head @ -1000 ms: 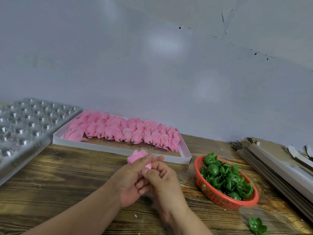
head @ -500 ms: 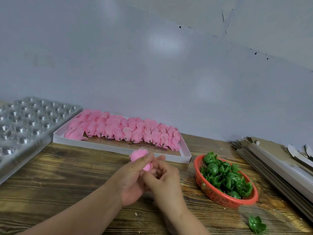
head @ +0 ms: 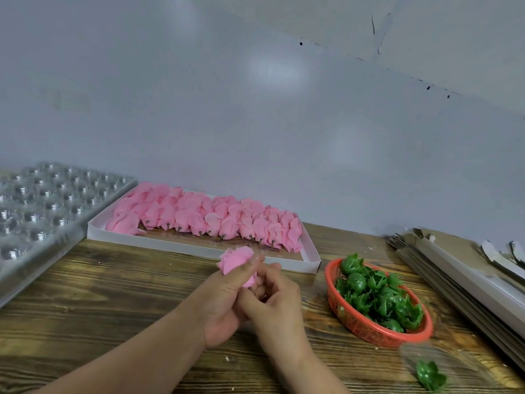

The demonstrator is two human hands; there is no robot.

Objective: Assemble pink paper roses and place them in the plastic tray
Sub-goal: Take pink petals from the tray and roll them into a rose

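My left hand [head: 224, 302] grips a pink paper rose [head: 235, 261] above the wooden table, its thumb across the petals. My right hand [head: 277, 302] is curled against the rose's underside, fingers pinching at its base; what they pinch is hidden. A white shallow box [head: 204, 250] behind holds rows of pink rose heads [head: 210, 217]. The clear plastic tray [head: 42, 206] with round cells lies at the far left. A red basket [head: 366, 331] of green plastic calyxes [head: 377, 297] stands to the right of my hands.
One loose green calyx [head: 430, 375] lies on the table at the bottom right. A stack of flat grey cardboard pieces [head: 466, 277] runs along the right edge. A grey wall stands behind the table.
Both hands stay together on the rose. The rose has turned slightly in my fingers and my right hand has closed tighter under it.
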